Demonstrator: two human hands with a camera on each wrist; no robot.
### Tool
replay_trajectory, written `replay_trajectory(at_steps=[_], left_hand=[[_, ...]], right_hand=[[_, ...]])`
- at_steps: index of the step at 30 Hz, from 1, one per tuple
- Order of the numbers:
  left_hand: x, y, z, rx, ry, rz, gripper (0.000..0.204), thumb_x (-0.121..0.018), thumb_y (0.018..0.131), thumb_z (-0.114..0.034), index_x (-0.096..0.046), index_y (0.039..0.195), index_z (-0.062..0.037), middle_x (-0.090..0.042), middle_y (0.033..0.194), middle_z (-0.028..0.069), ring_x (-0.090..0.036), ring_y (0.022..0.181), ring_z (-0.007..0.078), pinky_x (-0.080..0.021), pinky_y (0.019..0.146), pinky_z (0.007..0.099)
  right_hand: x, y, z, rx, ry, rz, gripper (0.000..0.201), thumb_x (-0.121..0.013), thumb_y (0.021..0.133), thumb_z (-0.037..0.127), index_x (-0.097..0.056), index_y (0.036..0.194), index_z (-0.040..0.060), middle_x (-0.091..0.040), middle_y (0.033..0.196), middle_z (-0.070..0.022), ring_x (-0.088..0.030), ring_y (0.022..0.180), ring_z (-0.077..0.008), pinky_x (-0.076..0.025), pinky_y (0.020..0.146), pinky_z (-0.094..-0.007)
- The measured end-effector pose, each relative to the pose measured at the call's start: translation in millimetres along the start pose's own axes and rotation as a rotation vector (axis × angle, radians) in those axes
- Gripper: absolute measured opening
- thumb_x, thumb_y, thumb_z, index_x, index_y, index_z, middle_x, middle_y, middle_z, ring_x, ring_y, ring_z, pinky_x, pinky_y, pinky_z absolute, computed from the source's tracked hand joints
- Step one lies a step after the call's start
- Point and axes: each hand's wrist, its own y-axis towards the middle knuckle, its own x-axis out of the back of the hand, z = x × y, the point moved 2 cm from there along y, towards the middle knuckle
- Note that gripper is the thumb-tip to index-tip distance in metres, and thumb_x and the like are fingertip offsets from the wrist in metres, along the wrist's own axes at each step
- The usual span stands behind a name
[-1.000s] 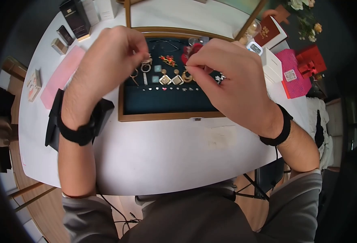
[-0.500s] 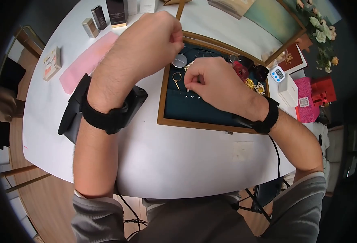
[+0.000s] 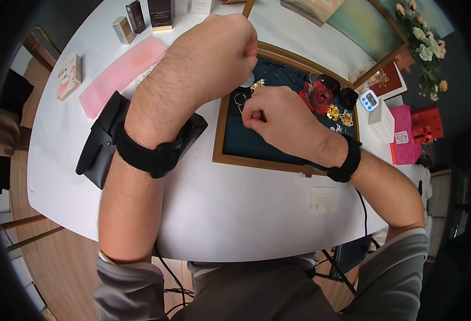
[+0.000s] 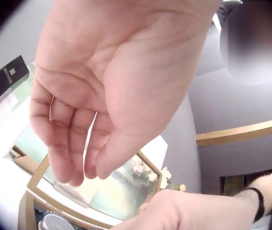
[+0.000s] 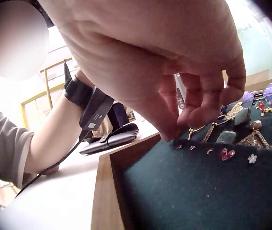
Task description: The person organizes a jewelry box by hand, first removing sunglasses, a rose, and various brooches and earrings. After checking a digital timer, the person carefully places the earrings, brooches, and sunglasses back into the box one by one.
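A wooden jewelry case (image 3: 218, 125) lined with dark green velvet lies under my hands. My right hand (image 3: 286, 115) reaches low over its left part. In the right wrist view its thumb and index finger pinch at the left end of a row of tiny studs, a small pink stud earring (image 5: 178, 146) right at the tips. A pink heart stud (image 5: 227, 154) sits farther along that row. My left hand (image 3: 214, 59) hovers above the case's back left corner, palm down. The left wrist view shows its fingers loosely bent, thumb against the index finger, nothing visible between them.
The case's glass lid (image 3: 402, 44) stands raised at the back. Inside lie a red flower ornament (image 3: 318, 97) and a gold flower (image 3: 332, 112). A black pouch (image 3: 104, 139) and pink sheet (image 3: 123, 75) are left; a timer (image 3: 368, 99) and white box (image 3: 381, 124) are right.
My right hand has come left across the case to the left end of the stud row. My left hand has drawn back from the jewelry. The head view has shifted left.
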Motion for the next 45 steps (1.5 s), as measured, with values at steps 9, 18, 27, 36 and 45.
replay_trajectory(at_steps=[9, 18, 27, 36, 45], left_hand=[[-3, 0, -2, 0.002, 0.005, 0.012, 0.013, -0.073, 0.093, -0.002, -0.078, 0.102, 0.0058, -0.08, 0.091, 0.0153, -0.077, 0.082, 0.0228, -0.063, 0.077, 0.0367], [-6, 0, -1, -0.002, 0.022, 0.022, 0.01, -0.072, 0.091, 0.0, -0.078, 0.098, 0.0043, -0.08, 0.09, 0.0142, -0.076, 0.08, 0.0223, -0.063, 0.076, 0.0368], [-4, 0, -4, -0.002, 0.028, 0.042, 0.009, -0.071, 0.092, -0.001, -0.078, 0.098, 0.0026, -0.08, 0.091, 0.0142, -0.077, 0.082, 0.0239, -0.062, 0.077, 0.0373], [-13, -1, -8, -0.032, 0.034, 0.031, 0.01, -0.074, 0.093, -0.006, -0.077, 0.098, 0.0029, -0.078, 0.088, 0.0152, -0.074, 0.079, 0.0244, -0.059, 0.074, 0.0392], [-20, -5, -19, -0.041, -0.005, 0.092, 0.012, -0.074, 0.097, -0.007, -0.076, 0.101, 0.0041, -0.077, 0.086, 0.015, -0.074, 0.077, 0.0233, -0.058, 0.071, 0.0358]], right_hand=[[0, 2, 1, -0.016, -0.04, 0.027, 0.011, -0.068, 0.089, 0.001, -0.077, 0.083, 0.0022, -0.076, 0.086, -0.0162, -0.076, 0.084, -0.0358, -0.062, 0.079, -0.0448], [-4, 7, 0, -0.079, -0.022, 0.027, 0.009, -0.07, 0.088, 0.001, -0.076, 0.082, 0.0036, -0.076, 0.085, -0.0153, -0.077, 0.088, -0.0337, -0.062, 0.079, -0.0458], [-5, 0, 1, 0.037, -0.081, -0.074, 0.011, -0.07, 0.091, 0.006, -0.078, 0.084, 0.0038, -0.075, 0.086, -0.017, -0.074, 0.085, -0.0382, -0.06, 0.081, -0.0481], [78, -50, 7, 0.033, -0.096, -0.327, 0.005, -0.072, 0.088, 0.002, -0.076, 0.088, -0.001, -0.071, 0.085, -0.0165, -0.069, 0.078, -0.0382, -0.055, 0.072, -0.0455], [68, -158, -11, -0.077, -0.176, -0.043, 0.002, -0.072, 0.088, 0.0, -0.071, 0.086, 0.0018, -0.069, 0.088, -0.0151, -0.071, 0.086, -0.0384, -0.057, 0.076, -0.0462]])
